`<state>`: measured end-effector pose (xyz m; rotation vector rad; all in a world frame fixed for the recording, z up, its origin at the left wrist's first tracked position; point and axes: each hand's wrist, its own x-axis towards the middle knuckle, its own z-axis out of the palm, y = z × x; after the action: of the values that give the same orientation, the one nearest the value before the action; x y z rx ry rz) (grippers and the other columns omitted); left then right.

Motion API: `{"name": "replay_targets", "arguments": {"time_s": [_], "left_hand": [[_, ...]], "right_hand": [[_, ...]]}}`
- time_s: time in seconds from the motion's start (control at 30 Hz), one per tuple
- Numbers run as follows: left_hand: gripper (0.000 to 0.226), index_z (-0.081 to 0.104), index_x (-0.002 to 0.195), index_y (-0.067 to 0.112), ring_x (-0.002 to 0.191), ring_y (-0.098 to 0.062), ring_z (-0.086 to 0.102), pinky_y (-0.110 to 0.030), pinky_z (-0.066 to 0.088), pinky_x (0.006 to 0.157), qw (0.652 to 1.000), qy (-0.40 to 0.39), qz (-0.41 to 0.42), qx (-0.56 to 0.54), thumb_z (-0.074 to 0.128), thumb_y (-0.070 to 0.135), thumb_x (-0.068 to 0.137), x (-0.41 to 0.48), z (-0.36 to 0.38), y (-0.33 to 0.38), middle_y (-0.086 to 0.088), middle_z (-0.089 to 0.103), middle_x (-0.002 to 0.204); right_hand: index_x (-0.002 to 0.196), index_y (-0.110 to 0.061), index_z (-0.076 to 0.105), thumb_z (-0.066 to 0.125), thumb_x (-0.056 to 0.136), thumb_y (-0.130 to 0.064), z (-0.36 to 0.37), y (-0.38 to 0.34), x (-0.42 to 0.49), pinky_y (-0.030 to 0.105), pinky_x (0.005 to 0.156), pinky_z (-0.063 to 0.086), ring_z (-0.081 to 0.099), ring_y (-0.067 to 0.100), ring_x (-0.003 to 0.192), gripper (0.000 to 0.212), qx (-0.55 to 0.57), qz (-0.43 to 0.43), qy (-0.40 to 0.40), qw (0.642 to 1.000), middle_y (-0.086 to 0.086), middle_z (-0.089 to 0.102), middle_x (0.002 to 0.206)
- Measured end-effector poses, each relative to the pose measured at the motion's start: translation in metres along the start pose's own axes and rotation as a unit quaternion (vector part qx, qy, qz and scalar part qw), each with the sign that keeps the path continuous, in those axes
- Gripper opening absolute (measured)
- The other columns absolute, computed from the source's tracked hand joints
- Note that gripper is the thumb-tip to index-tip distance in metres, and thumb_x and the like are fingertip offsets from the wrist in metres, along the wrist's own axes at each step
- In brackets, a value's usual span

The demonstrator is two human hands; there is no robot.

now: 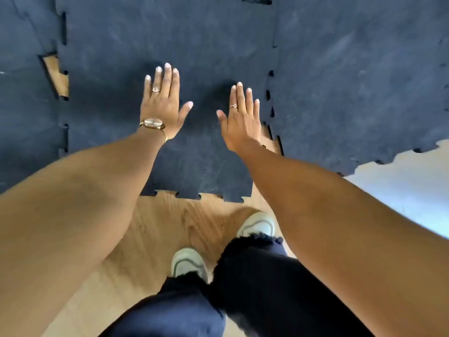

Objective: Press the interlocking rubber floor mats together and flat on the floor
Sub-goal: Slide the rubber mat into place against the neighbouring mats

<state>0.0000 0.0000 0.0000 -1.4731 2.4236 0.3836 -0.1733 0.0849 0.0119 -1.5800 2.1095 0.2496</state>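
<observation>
A dark rubber mat (158,40) with toothed edges lies in front of me on the wooden floor. My left hand (163,103), flat with fingers spread, is over its middle. My right hand (243,115) is flat over the mat's right side, close to the seam with the right mat (352,81). That seam (272,93) shows small gaps, and bare wood (269,139) peeks through beside my right wrist. The seam with the left mat (26,93) leaves a wedge of bare wood (57,74). Whether my palms touch the mat I cannot tell.
The wooden floor (170,215) runs under my two white shoes (188,263) and dark trouser legs. A pale area (413,190) lies beyond the right mat's toothed edge. More mat covers the floor at the top of the view.
</observation>
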Motion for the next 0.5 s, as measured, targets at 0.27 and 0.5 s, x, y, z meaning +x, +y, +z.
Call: {"name": "replay_targets", "arguments": {"time_s": [0.27, 0.5], "left_hand": [[0.075, 0.009, 0.155, 0.006, 0.151, -0.029, 0.003, -0.052, 0.006, 0.121, 0.99, 0.134, 0.038, 0.032, 0.024, 0.053, 0.098, 0.019, 0.061, -0.026, -0.013, 0.005, 0.163], [0.077, 0.017, 0.154, 0.006, 0.151, -0.028, 0.005, -0.051, 0.008, 0.121, 0.992, 0.118, 0.033, 0.022, 0.031, 0.052, 0.094, 0.013, 0.053, -0.023, -0.012, 0.01, 0.163]], "right_hand": [[0.156, -0.006, 0.009, 0.029, 0.099, -0.053, 0.076, 0.003, 0.021, 0.05, 0.122, -0.002, -0.001, 0.029, 0.152, 0.076, 0.018, 0.017, 0.202, 0.979, 0.01, 0.005, 0.164], [0.156, -0.006, 0.008, 0.03, 0.097, -0.053, 0.077, 0.0, 0.018, 0.053, 0.121, 0.004, 0.002, 0.031, 0.152, 0.078, 0.008, 0.016, 0.2, 0.98, 0.01, 0.003, 0.165]]}}
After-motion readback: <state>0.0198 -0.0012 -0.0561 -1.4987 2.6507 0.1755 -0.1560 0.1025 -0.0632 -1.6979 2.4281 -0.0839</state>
